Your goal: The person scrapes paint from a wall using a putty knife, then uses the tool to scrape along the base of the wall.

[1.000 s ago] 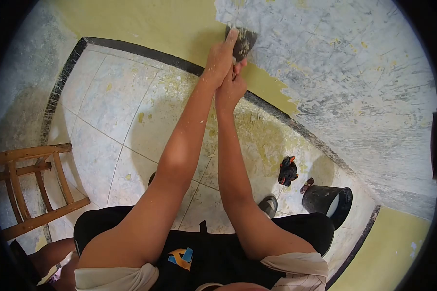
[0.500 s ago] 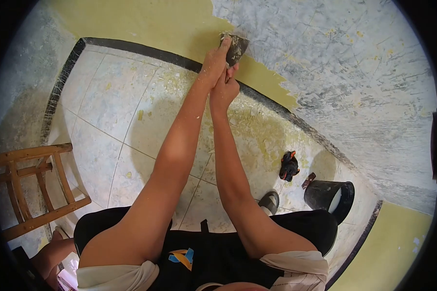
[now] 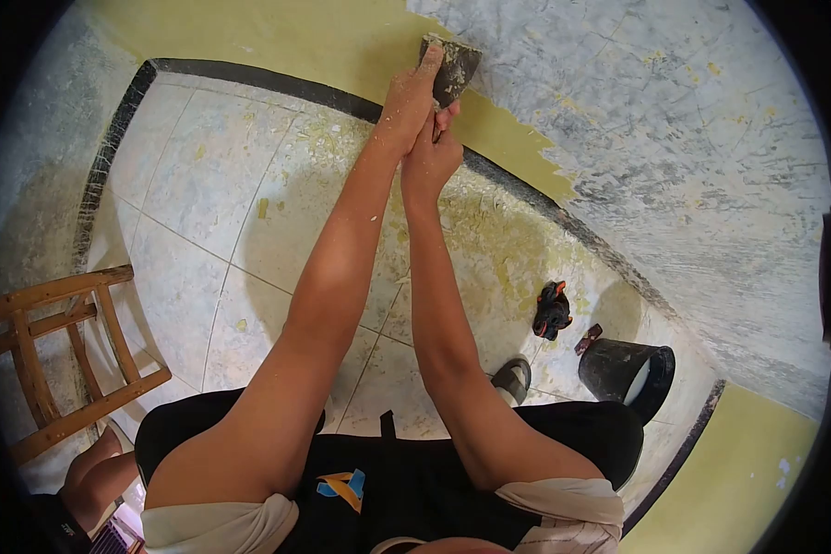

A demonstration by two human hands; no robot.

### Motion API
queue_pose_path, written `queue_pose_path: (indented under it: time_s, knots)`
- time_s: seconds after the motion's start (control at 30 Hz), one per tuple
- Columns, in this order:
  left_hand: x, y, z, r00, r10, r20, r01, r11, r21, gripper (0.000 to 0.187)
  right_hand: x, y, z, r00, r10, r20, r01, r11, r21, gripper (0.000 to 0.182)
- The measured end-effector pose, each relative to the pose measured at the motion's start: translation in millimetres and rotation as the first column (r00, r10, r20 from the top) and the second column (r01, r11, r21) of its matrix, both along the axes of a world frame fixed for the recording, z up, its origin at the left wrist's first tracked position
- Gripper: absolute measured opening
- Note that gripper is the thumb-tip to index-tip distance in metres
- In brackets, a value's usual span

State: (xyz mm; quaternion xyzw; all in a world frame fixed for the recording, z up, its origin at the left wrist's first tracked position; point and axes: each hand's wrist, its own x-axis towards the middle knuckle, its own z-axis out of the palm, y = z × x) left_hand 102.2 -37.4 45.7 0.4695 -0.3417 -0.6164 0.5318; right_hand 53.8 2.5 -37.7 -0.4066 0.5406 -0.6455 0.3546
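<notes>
A wide scraper [image 3: 457,76] with flakes on its blade lies against the wall, at the border between the yellow-green paint [image 3: 341,46] and the bare grey surface [image 3: 637,120]. My left hand [image 3: 410,103] is closed on the scraper, its thumb pressed along the blade. Just below and to the right, my right hand [image 3: 433,164] wraps round the handle, which is mostly hidden by the fingers. Paint flakes [image 3: 503,249] are scattered over the tiled floor beneath my arms.
A wooden chair frame [image 3: 74,420] stands at the left, near another person's leg [image 3: 97,471]. At the right are a black bucket [image 3: 609,369], a small brown object [image 3: 589,340] and a black-and-orange item [image 3: 552,311]. A dark skirting strip [image 3: 277,81] edges the floor.
Both my hands and the scraper have moved slightly up along the wall. The other person's leg at the lower left has shifted a little.
</notes>
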Motion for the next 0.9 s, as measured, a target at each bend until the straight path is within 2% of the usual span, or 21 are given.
queue_pose_path:
  time_s: [0.03,0.1,0.2,0.27,0.33,0.4,0.5,0.57,0.63,0.73,0.8,0.9]
  knots:
    - [0,0,4,1.000,0.012,-0.005,-0.012,1.000,-0.017,0.060,1,-1,6,1.000,0.001,-0.001,-0.001,1.000,0.002,0.022]
    - [0,-1,2,1.000,0.020,-0.009,-0.020,0.999,-0.028,0.060,3,-2,14,0.996,-0.085,0.018,0.086,0.989,-0.120,0.038]
    - [2,-5,0,1.000,0.005,-0.013,-0.006,0.998,-0.062,0.062,5,-3,15,0.993,-0.114,-0.006,0.111,0.978,-0.174,0.037]
    - [4,-10,2,0.987,0.079,0.137,-0.074,0.996,-0.040,0.061,5,-9,18,0.993,-0.111,-0.046,0.104,0.985,-0.138,0.036]
    - [4,-11,18,0.993,0.081,0.083,-0.075,0.995,-0.069,0.060,5,-10,32,0.991,-0.100,-0.093,0.092,0.992,-0.081,0.036]
    - [6,-18,35,0.997,0.075,0.031,-0.071,0.991,-0.113,0.060,5,-22,57,0.998,-0.039,-0.047,0.034,0.994,-0.102,0.037]
    - [8,-22,54,0.994,0.106,0.009,-0.103,0.979,-0.178,0.053,9,-25,64,0.998,-0.030,-0.055,0.023,0.993,-0.116,0.039]
    - [8,-9,45,0.987,0.105,0.123,-0.083,0.982,-0.171,0.067,13,-23,43,0.995,-0.071,-0.074,0.060,0.988,-0.143,0.039]
    - [5,-7,18,0.990,0.094,0.101,-0.077,0.983,-0.164,0.066,12,-11,24,0.989,-0.110,-0.095,0.095,0.984,-0.150,0.040]
    - [-1,5,-11,0.996,0.058,0.063,-0.059,0.998,0.018,0.062,10,8,-5,0.994,-0.101,-0.046,0.098,0.994,-0.052,0.045]
    - [-5,8,-25,0.999,0.037,0.033,-0.038,0.998,0.048,0.061,6,12,-26,0.993,-0.059,0.100,0.055,0.998,0.040,0.047]
    - [-5,6,-29,1.000,0.019,0.015,-0.020,0.999,0.048,0.059,3,10,-33,0.995,-0.021,0.097,0.013,0.996,0.083,0.047]
